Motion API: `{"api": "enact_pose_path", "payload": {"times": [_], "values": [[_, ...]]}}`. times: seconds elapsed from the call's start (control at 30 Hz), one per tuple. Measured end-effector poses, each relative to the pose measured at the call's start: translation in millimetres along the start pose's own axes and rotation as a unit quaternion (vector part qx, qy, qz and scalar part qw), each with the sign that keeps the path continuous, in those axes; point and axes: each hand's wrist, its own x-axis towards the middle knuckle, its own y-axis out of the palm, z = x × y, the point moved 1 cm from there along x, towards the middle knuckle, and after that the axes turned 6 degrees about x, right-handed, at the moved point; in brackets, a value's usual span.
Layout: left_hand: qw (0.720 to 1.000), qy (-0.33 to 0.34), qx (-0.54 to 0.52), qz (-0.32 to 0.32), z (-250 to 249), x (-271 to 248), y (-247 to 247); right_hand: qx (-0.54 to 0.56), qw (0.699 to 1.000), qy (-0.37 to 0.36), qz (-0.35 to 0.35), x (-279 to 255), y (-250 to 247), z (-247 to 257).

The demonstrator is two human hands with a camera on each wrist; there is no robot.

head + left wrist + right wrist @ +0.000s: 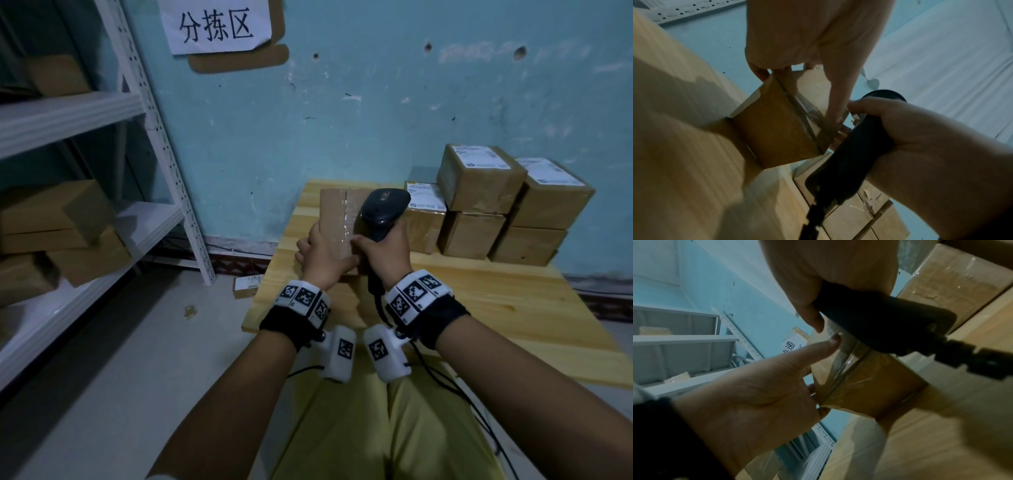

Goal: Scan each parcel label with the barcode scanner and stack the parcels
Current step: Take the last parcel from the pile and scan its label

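Note:
A brown taped parcel [337, 214] stands tilted on the wooden table [479, 308], its taped face toward me. My left hand [318, 253] grips its left edge, thumb across the tape and fingers curled behind. My right hand [387, 253] grips the handle of a black barcode scanner [383, 207], whose head leans over the parcel's right side; the right thumb touches the parcel. In the left wrist view, my left hand [797, 45] pinches the parcel [781, 129] beside the scanner [846, 154]. The right wrist view shows the scanner [879, 324] against the parcel [869, 386].
Several labelled parcels [496, 205] are stacked at the table's back right against the blue wall. A white metal rack [164, 154] with cardboard boxes [58, 219] stands to the left. A small labelled item [246, 284] lies on the floor. The scanner cable [445, 373] trails over my lap.

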Motion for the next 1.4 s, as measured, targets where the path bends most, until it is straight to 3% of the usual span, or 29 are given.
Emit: {"api": "enact_pose_path", "payload": {"times": [0.17,0.37,0.57,0.7,0.9,0.97,1.03,1.13,1.4], "values": [[0.999,-0.03,-0.007,-0.013,-3,-2,-4,0.04,0.999,0.002,-0.007,-3,0,-2],[0.997,-0.053,-0.011,-0.049,1,-5,-2,0.025,0.999,-0.021,0.039,-7,5,-6],[0.997,0.014,0.002,-0.081,-1,-7,-1,0.032,0.998,-0.018,0.043,-5,3,-2],[0.989,0.034,-0.127,-0.071,4,1,-9,0.068,0.997,-0.006,0.031,2,-1,-5],[0.988,0.097,-0.098,-0.065,10,10,-14,0.076,0.997,0.019,0.022,7,-4,-16],[0.989,0.067,-0.121,-0.056,12,11,-16,0.082,0.996,0.031,0.027,11,-6,-17],[0.986,-0.003,-0.166,-0.013,18,15,-15,0.086,0.995,0.039,0.032,13,-9,-18],[0.967,-0.074,-0.238,0.042,30,26,-5,0.09,0.994,0.044,0.039,15,-11,-20],[0.953,-0.063,-0.291,0.049,32,30,5,0.062,0.997,0.037,0.029,19,-11,-22]]}}
